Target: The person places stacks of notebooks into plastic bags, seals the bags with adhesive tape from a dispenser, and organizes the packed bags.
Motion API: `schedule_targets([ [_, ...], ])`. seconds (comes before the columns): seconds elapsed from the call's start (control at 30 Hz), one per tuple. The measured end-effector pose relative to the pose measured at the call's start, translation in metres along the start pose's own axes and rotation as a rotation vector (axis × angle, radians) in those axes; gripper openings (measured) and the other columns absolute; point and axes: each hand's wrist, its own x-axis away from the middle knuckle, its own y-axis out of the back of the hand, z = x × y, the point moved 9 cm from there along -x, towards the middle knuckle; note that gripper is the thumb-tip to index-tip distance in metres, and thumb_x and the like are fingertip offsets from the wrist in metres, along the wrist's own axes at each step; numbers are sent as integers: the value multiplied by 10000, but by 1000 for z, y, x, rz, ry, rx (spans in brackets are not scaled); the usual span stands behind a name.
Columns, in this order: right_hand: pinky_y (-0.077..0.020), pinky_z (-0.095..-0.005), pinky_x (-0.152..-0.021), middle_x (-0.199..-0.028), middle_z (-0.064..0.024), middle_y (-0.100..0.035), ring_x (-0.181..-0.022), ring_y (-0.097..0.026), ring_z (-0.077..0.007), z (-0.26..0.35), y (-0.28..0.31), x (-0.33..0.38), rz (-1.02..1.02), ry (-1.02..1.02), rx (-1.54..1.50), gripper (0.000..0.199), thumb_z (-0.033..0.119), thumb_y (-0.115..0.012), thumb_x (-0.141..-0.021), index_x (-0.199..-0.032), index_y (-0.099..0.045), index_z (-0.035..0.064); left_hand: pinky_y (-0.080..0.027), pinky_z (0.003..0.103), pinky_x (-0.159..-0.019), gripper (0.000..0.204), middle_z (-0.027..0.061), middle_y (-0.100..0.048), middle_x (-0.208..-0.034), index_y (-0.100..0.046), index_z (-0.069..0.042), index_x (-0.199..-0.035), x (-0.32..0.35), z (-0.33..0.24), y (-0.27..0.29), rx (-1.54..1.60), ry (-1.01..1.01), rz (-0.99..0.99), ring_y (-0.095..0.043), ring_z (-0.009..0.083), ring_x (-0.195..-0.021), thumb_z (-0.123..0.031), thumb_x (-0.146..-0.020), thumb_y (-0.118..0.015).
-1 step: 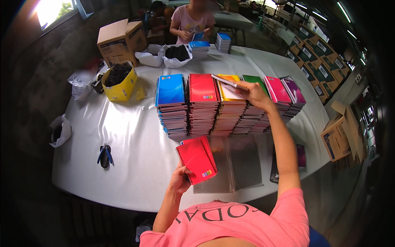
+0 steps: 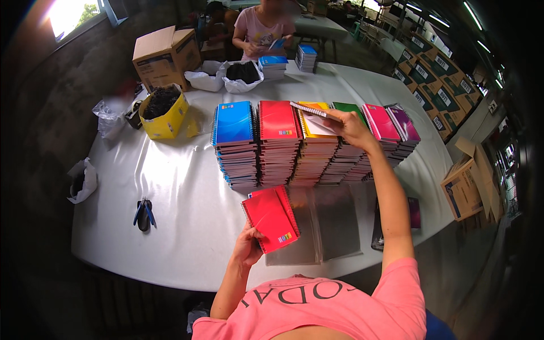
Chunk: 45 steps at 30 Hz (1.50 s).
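Observation:
My left hand (image 2: 247, 247) is closed on a small fan of red spiral notebooks (image 2: 269, 225), held above the table's near side; a sliver of blue shows under their top left corner. With arm stretched forward, my right hand (image 2: 352, 129) grips a spiral notebook (image 2: 315, 111) by its edge, tilted above the yellow notebook stack (image 2: 315, 129). Beside that stack are a red stack (image 2: 279, 120) and a blue stack (image 2: 234, 122) on the left. Green (image 2: 347, 110), pink (image 2: 381, 123) and purple (image 2: 403, 123) stacks stand to the right, the green one partly hidden by my hand.
Clear plastic sleeves (image 2: 338, 226) lie in front of the stacks. Pliers (image 2: 144, 214) rest at left on the white-covered table (image 2: 187, 238). Farther back are a yellow container of black spirals (image 2: 164, 116), white bags (image 2: 242, 79) and a carton (image 2: 165, 59). Across the table, another person (image 2: 263, 31) handles blue notebooks.
Across the table, the other person's hands and the blue notebook have shifted slightly. My own hands stay almost where they were, each keeping its hold.

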Motion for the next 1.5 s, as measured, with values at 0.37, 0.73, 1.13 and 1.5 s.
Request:
schedule_targets([
  [0.37,-418,-448,-924,-1020,-124,-667,-859,-657,-255,62,-26,56,-225,341,618,408,242,-639,-834,-1218,-560,127,-516,516,-881,741,83,-439,-1284,-226,-194,-1407,5,-14,-36,36,-67,74,-513,271,-1142,33,-754,-494],
  [0.73,-474,-400,-857,-1084,-124,-658,-980,-643,-256,108,11,124,-583,431,334,259,86,-597,-820,-1067,-641,22,-527,459,-873,646,76,-447,-1298,-226,-183,-1395,10,-25,-62,-92,-157,114,-518,245,-1151,-139,-872,-602],
  [1.13,-358,-536,-970,-1388,-120,-412,-1270,-415,-279,153,-96,174,411,288,226,713,284,-745,-658,-1309,-488,143,-458,452,-953,540,142,-558,-1189,-405,-27,-1268,2,20,-39,20,-70,66,-584,274,-1061,-150,-793,-632],
  [1.5,-386,-446,-1018,-1440,-154,-351,-1266,-416,-360,-72,19,64,145,-164,557,911,79,-783,-629,-1405,-353,286,-447,453,-958,539,140,-573,-1174,-457,3,-1229,-12,35,-54,100,-60,102,-571,301,-1071,-47,-696,-523],
])
